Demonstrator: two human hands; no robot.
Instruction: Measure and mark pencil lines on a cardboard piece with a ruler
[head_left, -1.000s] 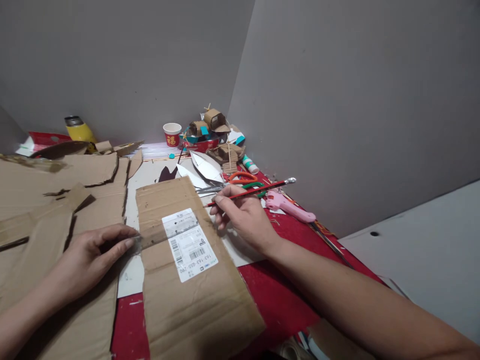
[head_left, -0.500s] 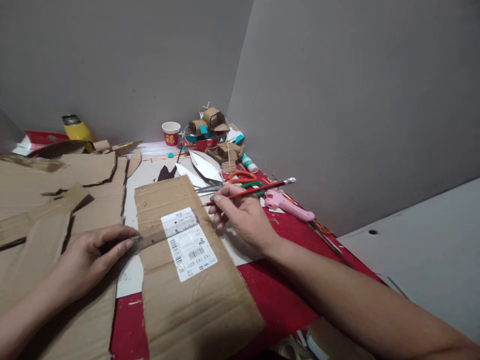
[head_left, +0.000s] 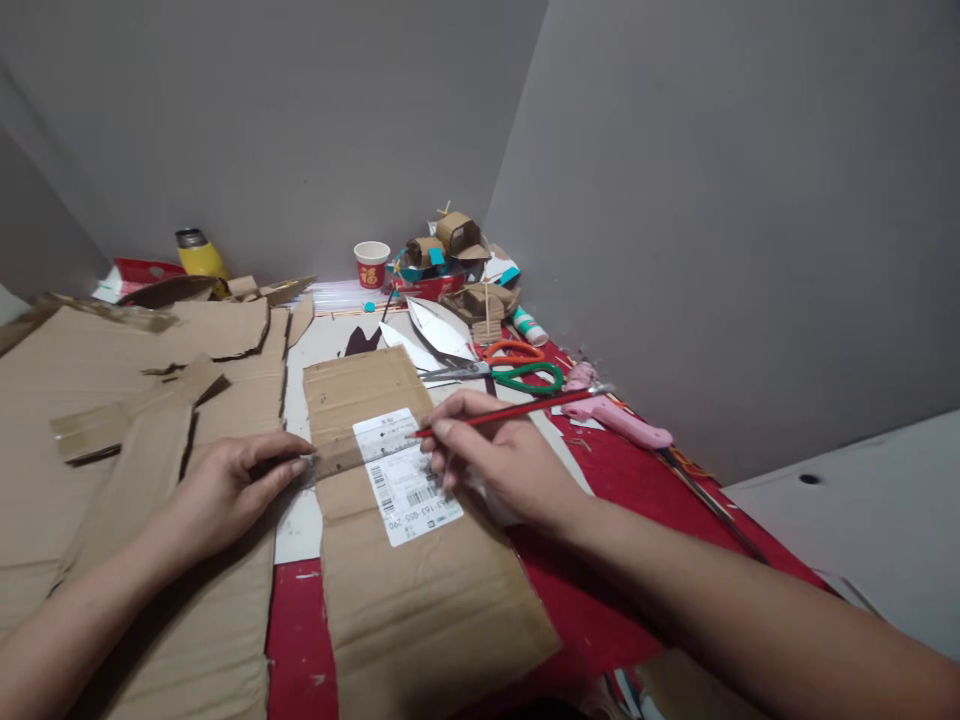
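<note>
Between hands (head_left: 225, 490), cardboard (head_left: 405, 570), pencil (head_left: 517, 408)

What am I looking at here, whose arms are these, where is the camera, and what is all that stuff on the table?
This is one picture from a camera worn on a person's head, looking forward and down, so the two bare arms coming in from below are that person's own. There is no machine.

The left hand presses a clear ruler across a cardboard sheet that carries a white shipping label. The right hand holds a red pencil, its tip at the ruler's edge on the label.

The sheet lies on a red table in a grey corner. To the left lie more cut cardboard pieces. Behind the right hand are scissors with orange and green handles and a pink glue gun. Further back stand a paper cup, a yellow bottle and small cardboard models.
</note>
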